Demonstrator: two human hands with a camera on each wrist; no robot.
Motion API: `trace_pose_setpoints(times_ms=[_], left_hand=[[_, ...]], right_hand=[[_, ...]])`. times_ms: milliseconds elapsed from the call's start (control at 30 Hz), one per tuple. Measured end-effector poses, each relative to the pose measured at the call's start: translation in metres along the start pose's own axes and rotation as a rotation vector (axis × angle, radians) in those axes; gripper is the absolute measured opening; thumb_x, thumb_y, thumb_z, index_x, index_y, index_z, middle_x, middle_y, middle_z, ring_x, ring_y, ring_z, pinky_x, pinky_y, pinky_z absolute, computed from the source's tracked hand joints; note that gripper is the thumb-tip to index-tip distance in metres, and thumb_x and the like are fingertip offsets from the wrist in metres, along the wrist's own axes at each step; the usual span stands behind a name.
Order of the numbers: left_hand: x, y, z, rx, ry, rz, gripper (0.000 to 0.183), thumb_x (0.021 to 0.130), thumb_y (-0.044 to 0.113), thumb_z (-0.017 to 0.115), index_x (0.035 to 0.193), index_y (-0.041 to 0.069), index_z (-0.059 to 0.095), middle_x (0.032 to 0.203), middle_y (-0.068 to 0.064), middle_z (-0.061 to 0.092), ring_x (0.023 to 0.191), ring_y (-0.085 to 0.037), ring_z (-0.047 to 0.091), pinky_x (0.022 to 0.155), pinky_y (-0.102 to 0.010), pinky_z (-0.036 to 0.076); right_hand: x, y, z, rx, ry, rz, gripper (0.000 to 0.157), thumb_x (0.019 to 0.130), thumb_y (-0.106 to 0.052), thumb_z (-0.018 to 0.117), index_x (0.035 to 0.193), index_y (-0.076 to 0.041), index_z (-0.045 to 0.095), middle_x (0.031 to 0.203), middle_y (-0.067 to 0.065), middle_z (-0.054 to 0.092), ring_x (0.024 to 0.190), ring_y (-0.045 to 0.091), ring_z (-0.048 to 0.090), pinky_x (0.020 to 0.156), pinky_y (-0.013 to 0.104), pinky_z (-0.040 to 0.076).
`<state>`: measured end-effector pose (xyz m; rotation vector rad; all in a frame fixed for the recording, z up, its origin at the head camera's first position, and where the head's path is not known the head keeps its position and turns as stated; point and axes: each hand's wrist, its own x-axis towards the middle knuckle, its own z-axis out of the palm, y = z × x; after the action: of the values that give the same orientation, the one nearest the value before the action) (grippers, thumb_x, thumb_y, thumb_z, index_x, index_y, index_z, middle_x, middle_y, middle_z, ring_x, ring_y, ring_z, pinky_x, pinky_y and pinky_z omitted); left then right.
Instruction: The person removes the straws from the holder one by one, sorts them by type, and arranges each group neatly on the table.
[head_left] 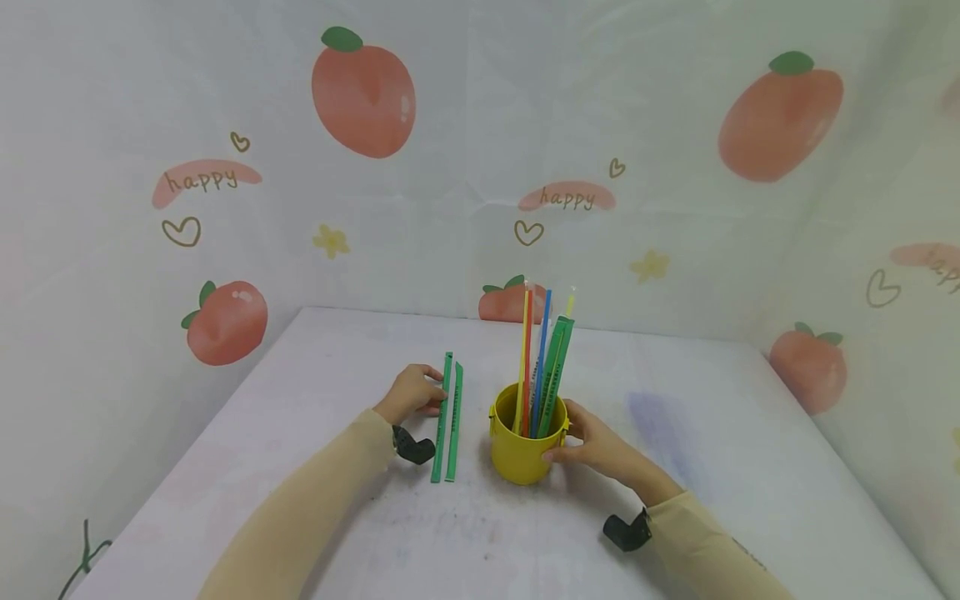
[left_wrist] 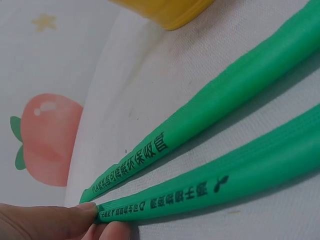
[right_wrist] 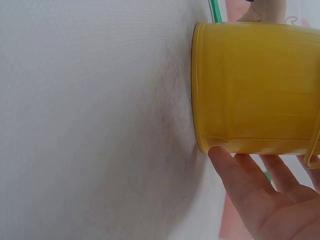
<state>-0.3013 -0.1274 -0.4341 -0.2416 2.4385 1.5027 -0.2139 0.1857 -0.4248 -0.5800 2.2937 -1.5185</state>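
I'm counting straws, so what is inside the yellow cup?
The yellow cup holds upright straws: yellow, red and blue bare ones plus green wrapped ones. Its wall hides their lower ends and whatever else lies at the bottom. The right hand holds the cup's side.

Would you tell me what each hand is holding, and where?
Right hand holds the yellow cup by its side. Left hand pinches a green wrapped straw at its far end.

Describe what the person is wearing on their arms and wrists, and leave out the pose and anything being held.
Both arms wear long, close-fitting sleeves of pale beige cloth reaching to the wrists. The left hand and right hand are bare, with no gloves or rings that show. A small black device is strapped under each wrist: one on the left and one on the right. No cables are visible.
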Motion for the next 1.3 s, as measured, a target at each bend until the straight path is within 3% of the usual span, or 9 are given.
trace_pose_setpoints(times_ms=[200,467,1300], left_hand=[[-0.0036,0.0049,-0.0009,0.018,-0.013,0.003,0.041,0.084,-0.002,0.070,0.123,-0.002,0.058,0.085,-0.011,0.067,0.060,-0.010,0.061,0.055,-0.022,0.056],[-0.0004,0.0038,0.0000,0.024,-0.013,-0.006,0.040,0.083,-0.004,0.071,0.121,-0.002,0.059,0.082,-0.010,0.065,0.057,-0.011,0.060,0.056,-0.023,0.057],[0.0001,0.0030,-0.0004,0.032,-0.015,-0.012,0.040,0.082,-0.003,0.072,0.120,0.000,0.058,0.077,-0.008,0.065,0.051,-0.009,0.058,0.053,-0.021,0.055]], right_hand=[[0.0005,0.0008,-0.0004,0.011,-0.010,-0.034,0.077,0.083,-0.019,0.077,0.145,-0.002,0.034,0.147,0.019,0.040,0.133,0.046,0.039,0.107,0.063,0.034],[-0.0001,-0.0008,0.0011,0.012,0.007,0.002,0.078,0.083,-0.020,0.077,0.146,-0.002,0.033,0.148,0.018,0.040,0.134,0.046,0.038,0.108,0.066,0.029],[0.0003,-0.0012,0.0016,0.023,0.004,-0.002,0.079,0.083,-0.020,0.077,0.145,0.000,0.032,0.147,0.020,0.040,0.135,0.047,0.037,0.109,0.066,0.029]])
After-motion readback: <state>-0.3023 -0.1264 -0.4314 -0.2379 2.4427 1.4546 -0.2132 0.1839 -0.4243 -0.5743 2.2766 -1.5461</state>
